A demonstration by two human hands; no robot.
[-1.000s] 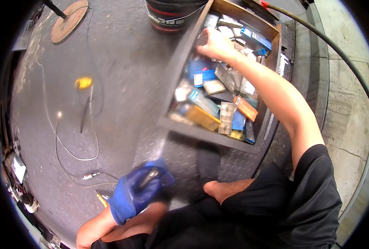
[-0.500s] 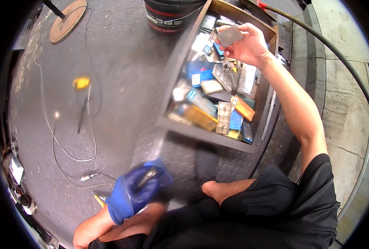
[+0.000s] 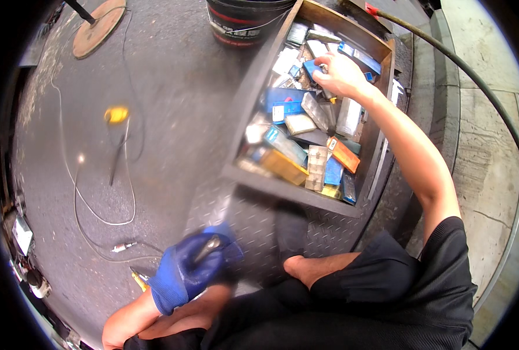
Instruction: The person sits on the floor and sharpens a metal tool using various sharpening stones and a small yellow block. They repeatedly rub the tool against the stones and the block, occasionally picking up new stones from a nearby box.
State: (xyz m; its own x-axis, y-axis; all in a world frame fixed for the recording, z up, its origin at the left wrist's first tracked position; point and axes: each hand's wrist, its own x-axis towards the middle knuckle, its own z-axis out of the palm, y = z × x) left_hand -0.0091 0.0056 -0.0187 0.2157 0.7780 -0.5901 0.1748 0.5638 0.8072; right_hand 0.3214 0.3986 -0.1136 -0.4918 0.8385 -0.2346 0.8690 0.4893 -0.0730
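Observation:
My right hand (image 3: pixel 342 76), bare, reaches into the far part of a wooden drawer (image 3: pixel 297 189). Its thumb and fingers close around a small blue plastic case (image 3: pixel 312 70) among the other cases. My left hand (image 3: pixel 189 265), in a blue work glove, is low at the left beside my leg. It is closed around a grey metal tool (image 3: pixel 207 249) with a rounded end; the palm hides its kind. Close to it on the floor lies a yellow-handled tool (image 3: pixel 139 280), partly covered.
The drawer is crowded with clear, orange (image 3: pixel 343 154) and yellow cases. A black bucket (image 3: pixel 245 26) stands beyond its left side. A thin cable (image 3: pixel 80 201) and a yellow item (image 3: pixel 116 115) lie on the dark floor. A thick hose (image 3: pixel 458 61) arches at the right.
My right hand, which held up a flat grey plate, has lowered into the drawer and no longer shows it. The gloved left hand stays put with its tool.

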